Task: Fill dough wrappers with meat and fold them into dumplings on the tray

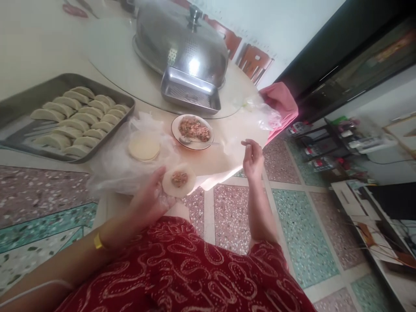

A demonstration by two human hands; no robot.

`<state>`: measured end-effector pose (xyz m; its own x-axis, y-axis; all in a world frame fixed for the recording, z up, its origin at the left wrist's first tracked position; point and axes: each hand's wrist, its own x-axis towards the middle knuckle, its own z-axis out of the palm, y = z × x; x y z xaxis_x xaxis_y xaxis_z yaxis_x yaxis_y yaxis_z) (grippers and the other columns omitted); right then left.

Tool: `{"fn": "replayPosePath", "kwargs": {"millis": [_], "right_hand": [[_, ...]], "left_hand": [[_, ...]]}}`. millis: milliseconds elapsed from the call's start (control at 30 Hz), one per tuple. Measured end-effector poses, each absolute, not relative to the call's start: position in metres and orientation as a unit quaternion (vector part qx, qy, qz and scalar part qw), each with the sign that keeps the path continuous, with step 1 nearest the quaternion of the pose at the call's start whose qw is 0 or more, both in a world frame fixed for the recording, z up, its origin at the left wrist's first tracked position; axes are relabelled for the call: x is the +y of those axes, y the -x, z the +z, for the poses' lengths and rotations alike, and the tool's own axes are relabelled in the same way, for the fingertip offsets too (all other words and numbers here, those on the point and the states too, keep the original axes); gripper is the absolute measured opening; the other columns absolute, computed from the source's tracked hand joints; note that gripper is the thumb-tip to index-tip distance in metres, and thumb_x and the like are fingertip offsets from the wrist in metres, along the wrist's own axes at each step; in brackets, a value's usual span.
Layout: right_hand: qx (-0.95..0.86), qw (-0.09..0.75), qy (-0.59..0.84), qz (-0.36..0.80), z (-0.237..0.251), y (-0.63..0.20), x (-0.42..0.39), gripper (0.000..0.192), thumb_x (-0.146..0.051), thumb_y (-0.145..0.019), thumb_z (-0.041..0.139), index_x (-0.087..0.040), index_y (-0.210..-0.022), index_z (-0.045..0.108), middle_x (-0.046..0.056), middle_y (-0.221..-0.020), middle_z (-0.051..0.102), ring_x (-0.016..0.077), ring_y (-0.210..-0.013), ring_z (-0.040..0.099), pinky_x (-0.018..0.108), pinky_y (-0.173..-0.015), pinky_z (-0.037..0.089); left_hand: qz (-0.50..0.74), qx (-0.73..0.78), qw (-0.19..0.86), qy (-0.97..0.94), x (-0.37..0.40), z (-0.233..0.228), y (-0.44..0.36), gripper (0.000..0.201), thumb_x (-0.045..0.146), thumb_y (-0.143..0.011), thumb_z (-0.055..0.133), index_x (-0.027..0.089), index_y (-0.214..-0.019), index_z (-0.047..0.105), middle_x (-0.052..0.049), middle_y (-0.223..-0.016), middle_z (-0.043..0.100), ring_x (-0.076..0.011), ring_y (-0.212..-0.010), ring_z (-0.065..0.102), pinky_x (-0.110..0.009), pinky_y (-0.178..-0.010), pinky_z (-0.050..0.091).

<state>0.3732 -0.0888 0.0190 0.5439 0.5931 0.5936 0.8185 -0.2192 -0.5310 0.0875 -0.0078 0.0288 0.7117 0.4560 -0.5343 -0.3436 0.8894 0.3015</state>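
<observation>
My left hand (pixel 150 200) holds a round dumpling wrapper (pixel 178 180) flat on its fingers, with a spoonful of minced filling in the middle. My right hand (pixel 252 159) hovers to the right, fingers loosely curled and holding nothing. Just beyond the wrapper, a plate of filling (pixel 192 130) with a spoon (pixel 191 141) in it rests on the table. A stack of raw wrappers (pixel 144 147) lies on a clear plastic sheet (pixel 110 164) left of the plate.
A metal tray (pixel 19 104) at the left holds several folded dumplings (pixel 78 119). A domed steel lid (pixel 182 39) and a small steel pan (pixel 190 91) sit on the turntable behind. A pink cloth (pixel 282 106) hangs at the table's right edge. Chairs stand beyond.
</observation>
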Motion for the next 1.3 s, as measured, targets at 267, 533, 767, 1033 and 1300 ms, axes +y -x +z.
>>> {"fn": "replayPosePath", "kwargs": {"millis": [267,533,767,1033,1300], "right_hand": [[-0.527,0.312,0.786,-0.091,-0.010,-0.417,-0.065,0.054,-0.051,-0.099,0.022,-0.019,-0.106,0.066,0.012,-0.120,0.067,0.0293,-0.134,0.047,0.063,-0.114,0.018],[-0.522,0.327,0.781,-0.103,-0.009,-0.417,-0.066,0.058,-0.051,-0.099,0.019,-0.019,-0.106,0.066,0.012,-0.118,0.067,0.0307,-0.139,0.042,0.068,-0.116,0.010],[-0.522,0.555,0.648,0.000,0.019,-0.345,-0.074,0.043,-0.048,-0.100,0.025,-0.026,-0.118,0.058,0.006,-0.104,0.074,0.0231,-0.121,0.061,0.055,-0.109,0.040],[-0.682,0.477,0.526,0.174,0.018,-0.253,-0.055,0.042,-0.056,-0.098,0.029,-0.031,-0.116,0.057,0.004,-0.103,0.076,0.0233,-0.134,0.052,0.057,-0.115,0.035],[-0.708,0.455,0.515,0.163,0.017,-0.240,-0.038,0.039,-0.051,-0.099,0.028,-0.031,-0.115,0.058,0.002,-0.099,0.078,0.0210,-0.134,0.051,0.058,-0.116,0.033]], "left_hand": [[0.201,0.302,0.926,-0.102,-0.007,0.030,-0.093,0.047,0.036,-0.101,0.034,0.011,-0.133,0.055,-0.013,-0.103,0.074,-0.0266,-0.104,0.068,-0.041,-0.097,0.053],[0.208,0.256,0.939,-0.095,-0.003,0.028,-0.095,0.049,0.037,-0.102,0.029,0.012,-0.136,0.054,-0.013,-0.104,0.074,-0.0256,-0.105,0.068,-0.039,-0.098,0.052],[0.200,0.262,0.939,-0.099,-0.002,0.036,-0.092,0.053,0.041,-0.102,0.030,0.009,-0.138,0.052,-0.016,-0.111,0.072,-0.0275,-0.110,0.066,-0.040,-0.100,0.049],[0.189,0.221,0.951,-0.106,-0.006,0.033,-0.076,0.055,0.044,-0.102,0.029,0.008,-0.134,0.054,-0.016,-0.113,0.071,-0.0275,-0.113,0.064,-0.040,-0.103,0.045],[0.207,0.158,0.959,-0.108,-0.005,0.030,-0.059,0.053,0.045,-0.102,0.030,0.012,-0.137,0.052,-0.015,-0.114,0.070,-0.0272,-0.111,0.065,-0.041,-0.102,0.045]]}}
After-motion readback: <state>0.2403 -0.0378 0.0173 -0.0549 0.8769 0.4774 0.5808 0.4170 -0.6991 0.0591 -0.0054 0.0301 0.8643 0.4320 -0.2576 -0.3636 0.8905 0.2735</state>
